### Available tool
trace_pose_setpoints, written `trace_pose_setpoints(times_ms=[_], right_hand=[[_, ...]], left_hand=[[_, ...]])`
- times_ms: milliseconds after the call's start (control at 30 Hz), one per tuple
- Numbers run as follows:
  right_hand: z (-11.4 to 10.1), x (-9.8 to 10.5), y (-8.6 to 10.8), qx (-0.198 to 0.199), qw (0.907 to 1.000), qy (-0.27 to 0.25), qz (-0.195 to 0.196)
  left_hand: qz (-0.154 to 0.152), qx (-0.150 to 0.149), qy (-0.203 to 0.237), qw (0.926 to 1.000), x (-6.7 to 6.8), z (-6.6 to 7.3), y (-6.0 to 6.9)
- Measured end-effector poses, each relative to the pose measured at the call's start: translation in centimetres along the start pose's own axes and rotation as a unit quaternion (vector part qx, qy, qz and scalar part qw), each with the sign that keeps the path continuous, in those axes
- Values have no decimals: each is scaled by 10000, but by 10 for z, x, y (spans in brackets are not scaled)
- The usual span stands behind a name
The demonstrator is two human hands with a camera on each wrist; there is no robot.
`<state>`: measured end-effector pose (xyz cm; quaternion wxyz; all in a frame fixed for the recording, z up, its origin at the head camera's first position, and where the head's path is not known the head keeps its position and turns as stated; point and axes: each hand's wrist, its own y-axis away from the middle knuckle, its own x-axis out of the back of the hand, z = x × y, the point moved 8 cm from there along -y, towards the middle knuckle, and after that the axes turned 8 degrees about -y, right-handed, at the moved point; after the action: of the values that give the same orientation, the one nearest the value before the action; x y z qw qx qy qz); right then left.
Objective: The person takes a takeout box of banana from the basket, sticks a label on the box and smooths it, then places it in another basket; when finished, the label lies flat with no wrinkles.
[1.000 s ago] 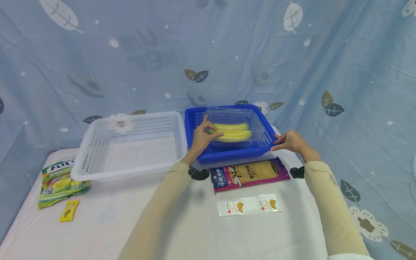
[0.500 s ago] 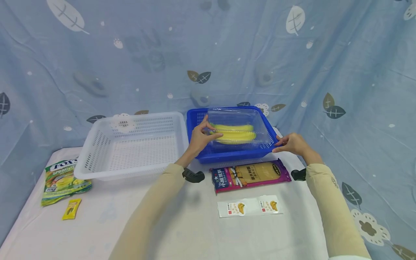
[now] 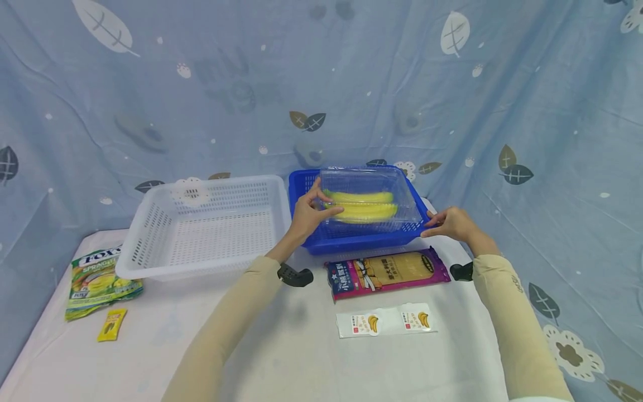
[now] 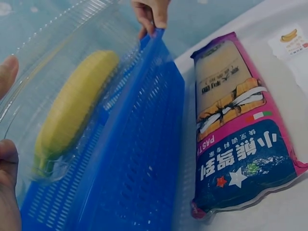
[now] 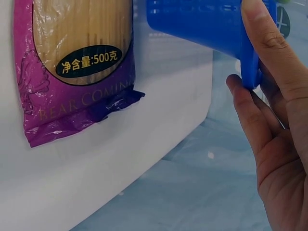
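As the count stands, my left hand (image 3: 307, 214) has the clear box (image 3: 366, 178) by its left end, thumb and fingers apart and pinching the plastic between them. The box lies within the outline of the blue basket (image 3: 361, 244); whether its underside meets the basket's floor, I cannot tell. Inside the box is a yellow banana (image 3: 359, 211) (a second one I cannot certify, the plastic blurring matters). My right hand (image 3: 454, 223) pinches the blue basket's near right corner, thumb above the rim and fingers below.

Just in front of that basket lies the pasta (image 3: 389, 272), flat, in a pink and blue wrapper. Nearer me is a strip of two banana stickers (image 3: 387, 320), face up. To the left, beside the blue basket, stands the white basket (image 3: 221, 234). Farther left are the green soup pack (image 3: 102, 282) and, near it, a small yellow packet (image 3: 112, 325), both on the white-covered table (image 3: 281, 368).
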<state>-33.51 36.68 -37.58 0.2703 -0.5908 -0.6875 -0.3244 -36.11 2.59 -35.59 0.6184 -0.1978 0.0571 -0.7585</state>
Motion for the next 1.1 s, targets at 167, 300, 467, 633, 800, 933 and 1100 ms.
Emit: trace_pose_setpoints(times_ms=[167, 300, 467, 633, 800, 933, 1100], right_hand=[[-1, -1, -1, 47, 10000, -33, 7], [0, -2, -2, 77, 10000, -61, 9], [1, -2, -3, 107, 9999, -100, -7], [-1, -2, -2, 168, 9998, -88, -2], [-2, -2, 0, 216, 9997, -88, -21], [-2, -2, 1, 189, 9998, -81, -53], [-5, -1, 1, 209, 9997, -56, -59]], left_hand=[[-2, -15, -37, 10000, 2, 2, 2], [-25, -69, 50, 10000, 5, 15, 8], [-16, -106, -4, 9999, 11, 37, 19], [39, -221, -70, 9997, 15, 45, 23], [19, -341, -59, 9994, 16, 48, 24], [17, -363, -86, 9993, 18, 50, 27], [91, -329, -188, 9992, 22, 54, 33]])
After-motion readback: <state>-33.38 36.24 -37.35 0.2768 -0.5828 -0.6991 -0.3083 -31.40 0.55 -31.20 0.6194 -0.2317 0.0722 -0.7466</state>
